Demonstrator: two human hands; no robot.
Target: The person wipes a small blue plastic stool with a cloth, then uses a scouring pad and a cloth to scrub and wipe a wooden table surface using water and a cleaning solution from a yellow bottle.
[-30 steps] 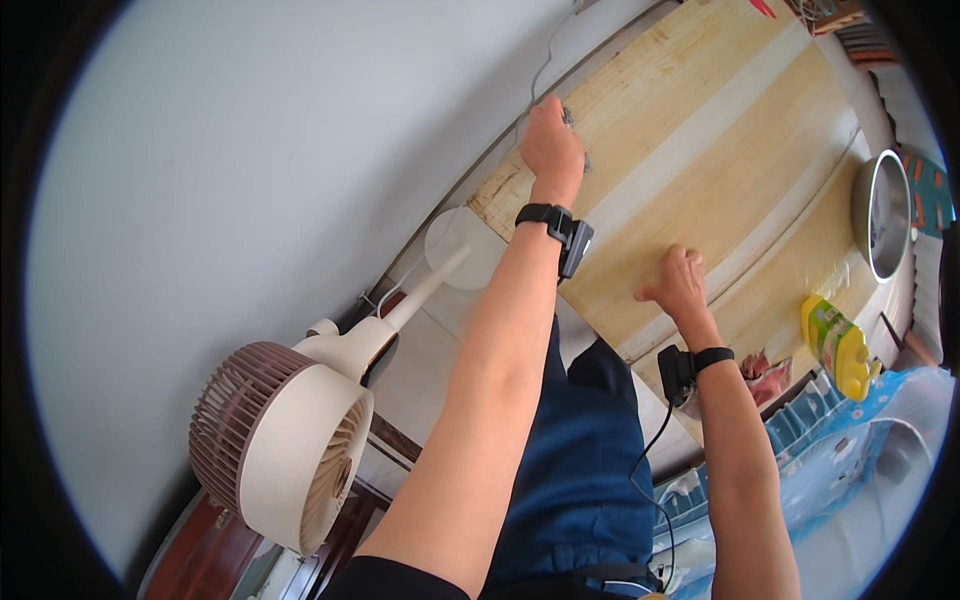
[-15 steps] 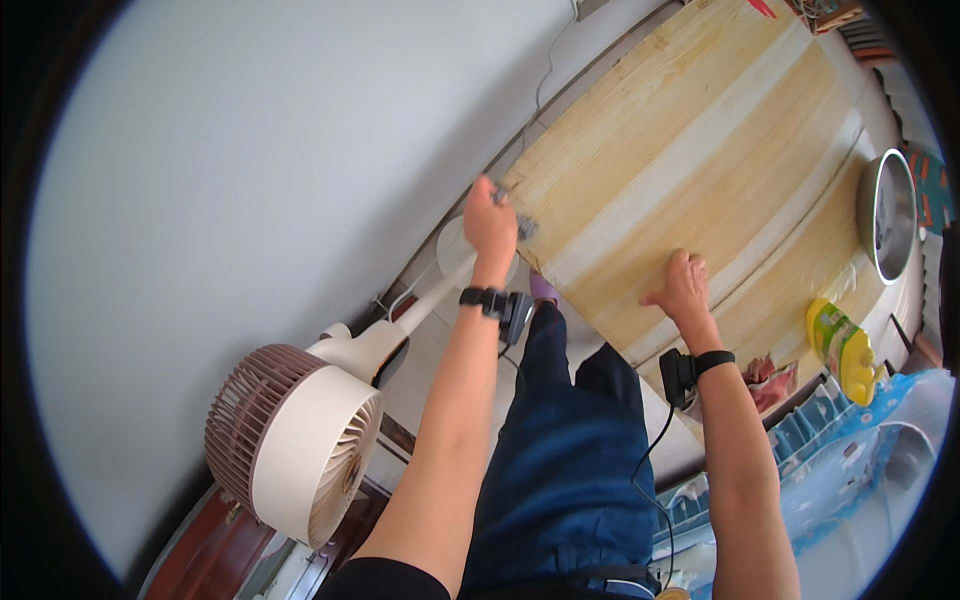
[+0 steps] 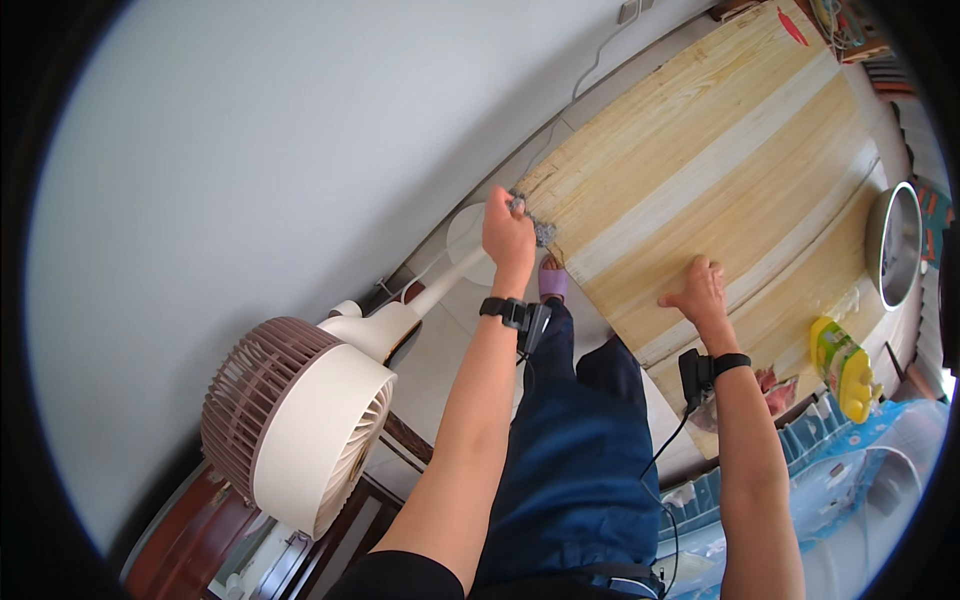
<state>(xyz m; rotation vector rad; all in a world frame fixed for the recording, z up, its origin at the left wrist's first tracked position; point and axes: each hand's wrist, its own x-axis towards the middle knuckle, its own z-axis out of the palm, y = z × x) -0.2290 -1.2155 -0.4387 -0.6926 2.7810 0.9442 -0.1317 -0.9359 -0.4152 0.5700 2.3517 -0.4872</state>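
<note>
A crumpled grey steel wool scrubber (image 3: 543,233) is gripped in my left hand (image 3: 509,236), at the near left corner of a wooden tabletop (image 3: 640,200). My fingers hide part of the scrubber, which touches the table's edge. My right hand (image 3: 704,296) leans on the tabletop nearer its front edge, thumb spread away from the fingers and nothing held. Both wrists wear black straps with small devices.
Left of me stands a cream and brown fan (image 3: 310,440), close to the wall. A steel basin (image 3: 893,246) and a yellow-green detergent bottle (image 3: 843,368) are at the right. Blue patterned plastic (image 3: 850,500) spreads below the bottle. A red object (image 3: 793,28) lies at the far end.
My left hand stays at the table's corner with the scrubber, slightly shifted along the edge. The view has moved a little, and my right hand remains resting on the wood.
</note>
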